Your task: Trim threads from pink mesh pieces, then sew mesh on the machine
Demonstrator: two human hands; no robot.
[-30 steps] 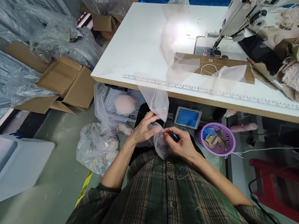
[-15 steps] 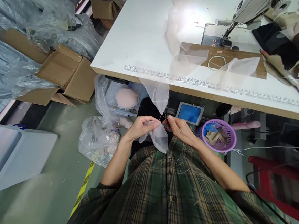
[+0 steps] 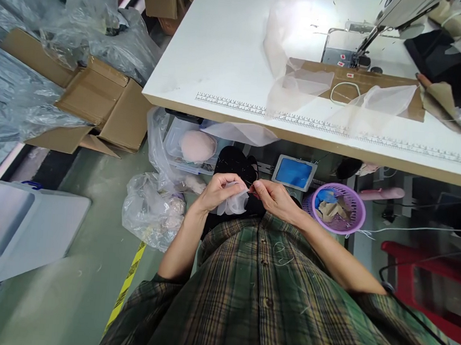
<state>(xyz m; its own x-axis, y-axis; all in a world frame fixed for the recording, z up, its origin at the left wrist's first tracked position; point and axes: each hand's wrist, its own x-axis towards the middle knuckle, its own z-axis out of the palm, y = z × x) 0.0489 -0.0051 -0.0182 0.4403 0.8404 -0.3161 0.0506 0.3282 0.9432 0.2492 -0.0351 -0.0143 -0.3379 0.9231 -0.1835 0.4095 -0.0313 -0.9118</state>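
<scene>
My left hand is closed in a pinch on a small piece of sheer white fabric, which bunches below the fingers over my lap. Close beside it, my right hand is closed too, its fingertips almost meeting the left ones at the fabric's edge. Between the right fingers is a small dark tool, mostly hidden, that looks like thread snips. A separate sheer white panel droops over the table's front edge above my hands.
A white sewing table with a printed ruler spans the front, bearing a sewing machine and a brown strip with sheer pieces. Below are a purple basket of scraps, a blue-faced tray and plastic bags. Cardboard boxes lie left.
The sheer panel that reached down to my hands by a thread has come apart from them and swung up to the table edge. The piece in my left hand is more bunched.
</scene>
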